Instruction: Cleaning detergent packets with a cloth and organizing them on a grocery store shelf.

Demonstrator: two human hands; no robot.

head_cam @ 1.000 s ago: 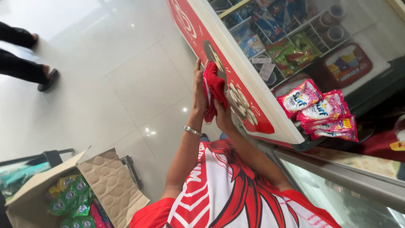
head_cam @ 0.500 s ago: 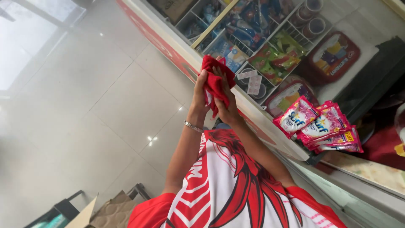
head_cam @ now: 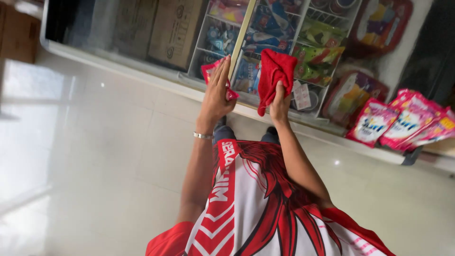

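Red cloth (head_cam: 275,76), soft terry, bunched and hanging, clamped in right hand (head_cam: 280,105). Left hand (head_cam: 217,92) flat, fingers together, on small red packet (head_cam: 213,76) beside it. Beyond both: white wire rack (head_cam: 284,57) with glossy snack packs. Rightward: pink sachets (head_cam: 403,123). Earlier both hands gripped cloth; now apart.

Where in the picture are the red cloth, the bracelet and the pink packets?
red cloth (head_cam: 274,76), head view, middle of the hanging fold.
bracelet (head_cam: 203,135), head view, band at the wrist.
pink packets (head_cam: 407,122), head view, front of the middle packet.
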